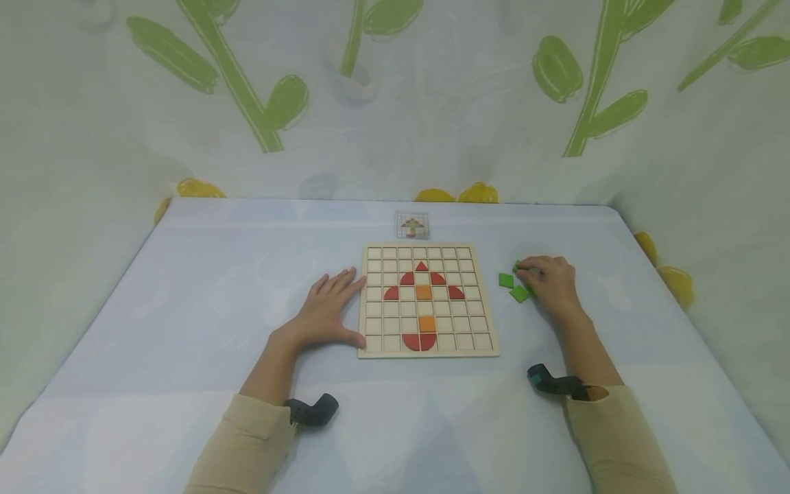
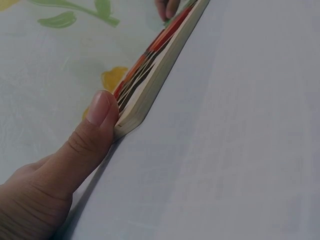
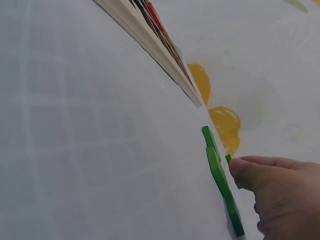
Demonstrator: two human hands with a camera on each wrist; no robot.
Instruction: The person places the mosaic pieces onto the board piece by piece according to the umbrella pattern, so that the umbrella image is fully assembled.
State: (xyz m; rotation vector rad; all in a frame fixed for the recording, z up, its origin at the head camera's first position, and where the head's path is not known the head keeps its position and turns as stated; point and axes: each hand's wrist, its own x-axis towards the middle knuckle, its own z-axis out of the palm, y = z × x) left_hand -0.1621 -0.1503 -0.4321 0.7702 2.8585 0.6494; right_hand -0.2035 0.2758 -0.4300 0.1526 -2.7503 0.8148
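Note:
A wooden grid board (image 1: 463, 324) lies in front of me, bearing a red triangle (image 1: 422, 267), several red quarter-round pieces (image 1: 456, 293) and two orange squares (image 1: 427, 324). My left hand (image 1: 327, 312) spreads its fingers along the board's left edge; in the left wrist view its thumb (image 2: 100, 110) touches the board's corner. To the right of the board, my right hand (image 1: 553, 285) pinches a small green tile (image 1: 516, 267) between thumb and fingertips. Loose green tiles (image 1: 506, 280) lie just beneath and beside it. The right wrist view shows these tiles (image 3: 217, 170) edge-on, and the held one is mostly hidden.
Behind the board lies a small pattern card (image 1: 412, 225) with a similar coloured figure on a grid. A white cloth covers the table (image 1: 185, 288). A leaf-patterned curtain (image 1: 432, 151) hangs at the back. Dark camera mounts (image 1: 313, 410) stick out from both wrists.

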